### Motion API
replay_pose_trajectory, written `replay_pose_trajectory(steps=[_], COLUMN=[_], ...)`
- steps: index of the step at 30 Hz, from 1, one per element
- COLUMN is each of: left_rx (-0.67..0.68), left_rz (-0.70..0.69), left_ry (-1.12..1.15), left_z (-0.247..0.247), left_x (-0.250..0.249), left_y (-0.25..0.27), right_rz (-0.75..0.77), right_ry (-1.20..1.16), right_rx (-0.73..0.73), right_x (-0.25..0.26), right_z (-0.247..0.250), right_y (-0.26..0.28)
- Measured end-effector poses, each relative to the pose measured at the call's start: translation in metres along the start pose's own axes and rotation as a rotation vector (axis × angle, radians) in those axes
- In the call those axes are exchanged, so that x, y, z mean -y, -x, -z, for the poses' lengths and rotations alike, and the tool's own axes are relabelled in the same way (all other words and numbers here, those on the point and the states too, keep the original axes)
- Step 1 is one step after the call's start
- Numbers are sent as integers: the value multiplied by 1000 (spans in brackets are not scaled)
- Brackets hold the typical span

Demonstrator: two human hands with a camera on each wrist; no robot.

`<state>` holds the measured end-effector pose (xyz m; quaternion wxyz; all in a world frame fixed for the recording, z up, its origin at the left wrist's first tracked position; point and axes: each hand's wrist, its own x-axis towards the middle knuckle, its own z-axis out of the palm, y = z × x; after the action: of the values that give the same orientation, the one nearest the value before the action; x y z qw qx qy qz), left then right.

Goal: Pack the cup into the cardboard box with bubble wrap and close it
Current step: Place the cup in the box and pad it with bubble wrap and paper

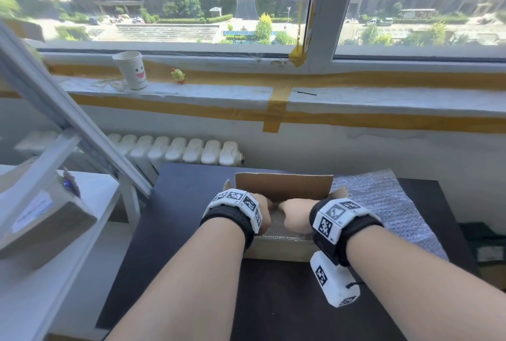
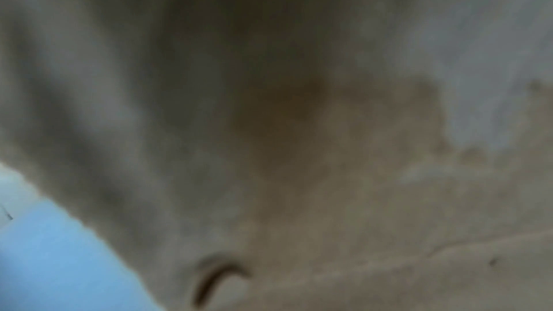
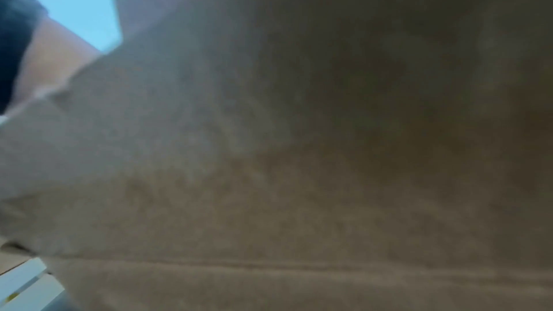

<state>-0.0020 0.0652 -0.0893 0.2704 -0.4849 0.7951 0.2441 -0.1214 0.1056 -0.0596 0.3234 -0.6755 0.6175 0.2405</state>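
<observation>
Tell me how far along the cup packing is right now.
Done so far: not clear. No cup shows inside the cardboard box, though the hands hide its inside. In hand: the left hand and right hand are both down inside the open box. Left: a bubble wrap sheet lies beside it, and the flaps are not closed.

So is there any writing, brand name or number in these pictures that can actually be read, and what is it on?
No text reads clearly.
White paper cup with a smiley face on the sill: tiny print near its base, too small to read.
White label on the brown cardboard parcel at left: blurred.
Black-and-white square code markers on the wristbands: patterns, with tiny unreadable marks beside them.
Both wrist views: blurred, no writing.
</observation>
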Motion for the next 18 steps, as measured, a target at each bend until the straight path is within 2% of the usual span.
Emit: replay_pose_trajectory(steps=[4, 9, 13, 18], left_rx=[-16, 82, 94, 78], left_rz=[21, 79, 106, 49], left_ry=[-1, 19, 6, -74], left_z=[-3, 0, -6, -7], left_x=[-6, -9, -8, -12], left_y=[-1, -5, -13, -12], right_rz=[-15, 15, 41, -3], right_ry=[-96, -192, -222, -333], right_rx=[-6, -12, -19, -119], right_x=[-7, -21, -25, -33], right_z=[-3, -14, -21, -16], right_y=[-10, -20, -24, -25])
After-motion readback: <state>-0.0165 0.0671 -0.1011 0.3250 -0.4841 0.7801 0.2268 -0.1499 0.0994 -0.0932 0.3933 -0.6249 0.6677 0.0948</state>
